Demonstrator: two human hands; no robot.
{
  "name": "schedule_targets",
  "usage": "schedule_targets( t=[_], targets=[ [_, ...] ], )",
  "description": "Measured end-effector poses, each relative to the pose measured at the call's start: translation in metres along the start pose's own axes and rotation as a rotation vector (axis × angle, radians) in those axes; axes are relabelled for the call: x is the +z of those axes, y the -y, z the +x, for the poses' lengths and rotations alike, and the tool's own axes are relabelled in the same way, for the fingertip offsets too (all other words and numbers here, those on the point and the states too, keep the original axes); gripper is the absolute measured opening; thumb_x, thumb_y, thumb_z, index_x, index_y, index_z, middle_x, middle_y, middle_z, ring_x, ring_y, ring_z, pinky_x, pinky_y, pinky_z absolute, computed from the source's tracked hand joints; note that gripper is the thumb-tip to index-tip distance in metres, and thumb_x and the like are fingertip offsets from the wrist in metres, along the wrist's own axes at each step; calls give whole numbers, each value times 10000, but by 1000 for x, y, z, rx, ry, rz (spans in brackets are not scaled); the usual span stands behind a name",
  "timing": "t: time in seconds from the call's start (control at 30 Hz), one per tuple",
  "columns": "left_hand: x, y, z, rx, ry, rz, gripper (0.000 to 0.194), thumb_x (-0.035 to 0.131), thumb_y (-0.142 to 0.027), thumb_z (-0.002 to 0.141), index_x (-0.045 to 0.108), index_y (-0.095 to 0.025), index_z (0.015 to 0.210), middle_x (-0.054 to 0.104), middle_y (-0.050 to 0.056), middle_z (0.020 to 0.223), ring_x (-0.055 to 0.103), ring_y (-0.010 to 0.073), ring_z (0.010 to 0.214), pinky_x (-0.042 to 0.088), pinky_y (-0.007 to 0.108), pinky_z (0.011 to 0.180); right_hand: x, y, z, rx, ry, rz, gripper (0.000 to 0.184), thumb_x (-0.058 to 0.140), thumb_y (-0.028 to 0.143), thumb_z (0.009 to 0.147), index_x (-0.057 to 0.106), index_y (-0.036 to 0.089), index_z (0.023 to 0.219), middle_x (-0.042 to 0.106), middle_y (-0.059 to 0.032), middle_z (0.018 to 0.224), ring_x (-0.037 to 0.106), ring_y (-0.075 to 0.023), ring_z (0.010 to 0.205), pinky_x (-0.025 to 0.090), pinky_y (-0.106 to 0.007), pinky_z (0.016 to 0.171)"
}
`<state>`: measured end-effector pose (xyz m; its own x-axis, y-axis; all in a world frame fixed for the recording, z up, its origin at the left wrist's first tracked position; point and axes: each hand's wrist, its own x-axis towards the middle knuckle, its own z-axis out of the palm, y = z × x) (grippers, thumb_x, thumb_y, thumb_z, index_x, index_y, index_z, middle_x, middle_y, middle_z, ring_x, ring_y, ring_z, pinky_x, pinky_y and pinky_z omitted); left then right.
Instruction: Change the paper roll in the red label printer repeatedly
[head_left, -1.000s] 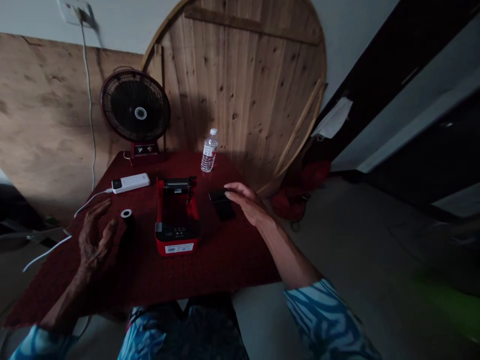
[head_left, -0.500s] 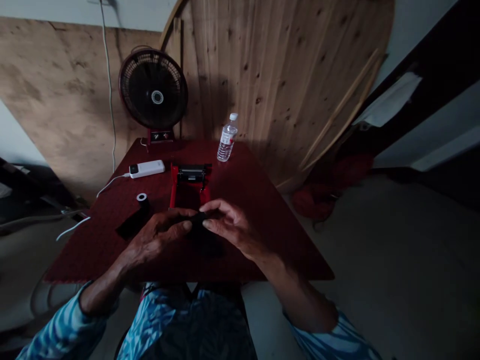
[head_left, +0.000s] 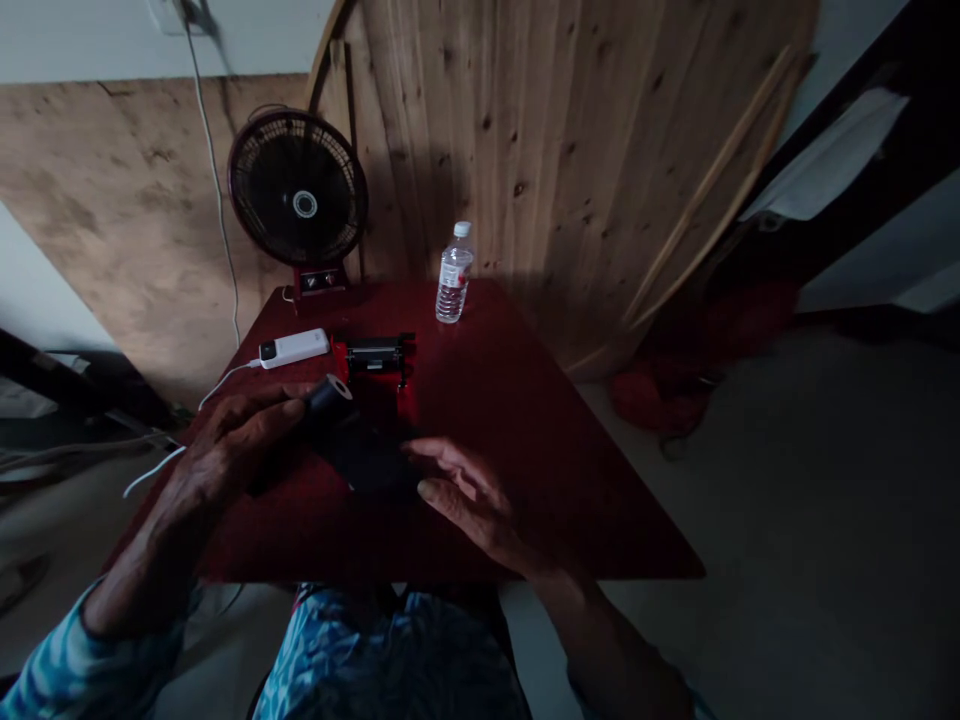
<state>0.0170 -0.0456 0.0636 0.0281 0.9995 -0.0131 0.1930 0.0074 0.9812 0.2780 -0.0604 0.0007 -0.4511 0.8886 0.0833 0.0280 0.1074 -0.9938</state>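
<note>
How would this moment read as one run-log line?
left hand: holding dark roll | right hand: at black sheet | red machine: beyond roll | bottle: upright on table | white device: cable attached

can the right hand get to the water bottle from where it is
Probably yes: bare table lies between the right hand and the bottle, with the red machine off to the left. The fingers are by the dark strip, though; I can't tell if they grip it.

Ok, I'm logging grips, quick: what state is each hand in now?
Left hand: closed on the dark roll.
Right hand: fingers parted by the dark sheet; grip cannot be told.
</note>
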Motion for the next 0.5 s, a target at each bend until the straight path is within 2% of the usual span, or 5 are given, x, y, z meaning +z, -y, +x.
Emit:
schedule_targets(
  t=[0.13, 0.23, 0.3, 0.4, 0.5],
  targets=[
    [21, -2, -7, 4, 147, 19, 442, 707, -519, 813, 771, -182, 1093, 772, 44, 879, 704, 249, 878, 542, 279, 747, 3, 2, -11, -29, -71, -95, 505, 589, 618, 883, 647, 258, 1233, 686, -86, 1216, 647, -243, 1138, 543, -372, 929],
    [34, 3, -9, 8, 250, 72, 432, 671, -508, 866, 750, -208, 1165, 775, 61, 1084, 697, 277, 1019, 539, 317, 873, 7, 2, -16, -31, -131, -211, 403, 615, 550, 892, 689, 265, 1167, 705, -71, 1170, 660, -237, 1093, 547, -358, 908],
    [39, 7, -9, 14, 281, 75, 434, 648, -504, 891, 735, -212, 1200, 766, 66, 1128, 691, 278, 1051, 534, 327, 906, 9, 5, -17, -60, -70, -203, 300, 586, 465, 934, 712, 257, 1110, 725, -48, 1093, 673, -209, 1033, 537, -333, 910],
    [42, 12, -9, 12, 311, 39, 445, 643, -489, 904, 710, -207, 1242, 760, 76, 1149, 701, 269, 1030, 546, 329, 894, 10, 11, -13, -113, 56, -89, 265, 522, 374, 980, 711, 244, 1113, 733, -24, 1028, 677, -173, 980, 519, -301, 923],
    [44, 15, -10, 20, 314, 37, 418, 680, -454, 883, 716, -214, 1224, 751, 77, 1180, 697, 269, 1060, 552, 326, 901, 13, 13, -9, -116, 59, -45, 264, 517, 347, 985, 696, 253, 1156, 734, -10, 1040, 677, -156, 960, 513, -276, 900]
  ],
)
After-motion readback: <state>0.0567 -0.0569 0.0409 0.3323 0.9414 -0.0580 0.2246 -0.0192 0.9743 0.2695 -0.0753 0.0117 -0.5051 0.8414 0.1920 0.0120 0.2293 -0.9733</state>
